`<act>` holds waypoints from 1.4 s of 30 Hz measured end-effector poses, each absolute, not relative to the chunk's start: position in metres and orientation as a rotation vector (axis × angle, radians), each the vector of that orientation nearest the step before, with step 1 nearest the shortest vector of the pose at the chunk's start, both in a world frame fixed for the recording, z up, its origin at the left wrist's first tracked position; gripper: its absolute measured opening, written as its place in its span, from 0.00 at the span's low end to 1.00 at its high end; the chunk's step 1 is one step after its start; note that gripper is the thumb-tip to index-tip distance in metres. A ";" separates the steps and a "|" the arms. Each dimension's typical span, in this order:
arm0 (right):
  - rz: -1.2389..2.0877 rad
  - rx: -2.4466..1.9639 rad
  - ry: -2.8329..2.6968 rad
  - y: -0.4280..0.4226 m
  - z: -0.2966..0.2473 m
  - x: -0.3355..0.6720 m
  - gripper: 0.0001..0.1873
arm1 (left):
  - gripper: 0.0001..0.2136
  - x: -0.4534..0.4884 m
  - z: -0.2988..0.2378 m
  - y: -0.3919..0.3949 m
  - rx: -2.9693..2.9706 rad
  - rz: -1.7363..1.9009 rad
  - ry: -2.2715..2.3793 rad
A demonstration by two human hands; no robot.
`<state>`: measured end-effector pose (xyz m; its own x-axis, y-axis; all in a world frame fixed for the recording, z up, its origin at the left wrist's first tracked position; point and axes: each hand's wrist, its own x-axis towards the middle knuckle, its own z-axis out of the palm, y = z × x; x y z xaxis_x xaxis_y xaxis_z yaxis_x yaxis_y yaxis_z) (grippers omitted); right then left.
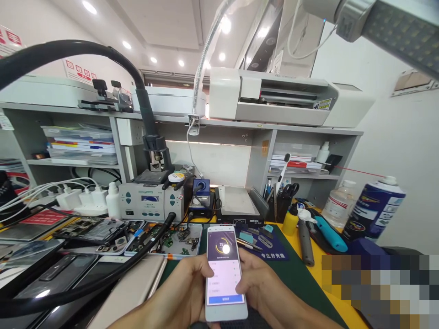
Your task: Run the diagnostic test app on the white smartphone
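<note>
A white smartphone (226,274) is held upright between both hands, its lit screen toward me. The screen shows a purple top with a round dial, a list of lines, and a blue bar at the bottom. My left hand (194,283) grips the phone's left edge, thumb at the edge of the screen. My right hand (257,281) wraps the right edge, its thumb over the right side of the list. The fingers behind the phone are mostly hidden. Under the hands lies a dark green mat (291,278).
A tray of circuit boards and small parts (187,237) lies left of the mat, crossed by a thick black hose (137,260). Several phones and tablets (130,288) cover the left. Behind stands a grey soldering or hot-air station (151,201). A spray can (373,208) stands at right.
</note>
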<state>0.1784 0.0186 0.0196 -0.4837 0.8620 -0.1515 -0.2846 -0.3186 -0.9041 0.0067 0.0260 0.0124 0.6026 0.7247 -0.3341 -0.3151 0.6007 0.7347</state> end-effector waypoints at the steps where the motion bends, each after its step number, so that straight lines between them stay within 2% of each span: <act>1: 1.887 -0.834 -1.118 0.019 0.019 0.178 0.35 | 0.23 0.006 0.011 0.026 0.678 0.663 0.675; 15: 1.882 -0.825 -1.144 0.025 0.008 0.182 0.34 | 0.21 0.005 0.008 0.024 0.710 0.662 0.662; 21: 1.899 -0.880 -1.121 0.021 0.015 0.182 0.37 | 0.22 0.005 0.007 0.026 0.711 0.674 0.657; 42: 1.881 -0.862 -1.045 0.025 0.002 0.181 0.27 | 0.23 0.006 0.010 0.024 0.709 0.673 0.643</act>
<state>0.1808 0.0252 0.0020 -0.4475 0.8767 -0.1764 -0.3133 -0.3384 -0.8873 0.0060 0.0241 0.0102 0.6136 0.7330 -0.2936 -0.3267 0.5742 0.7507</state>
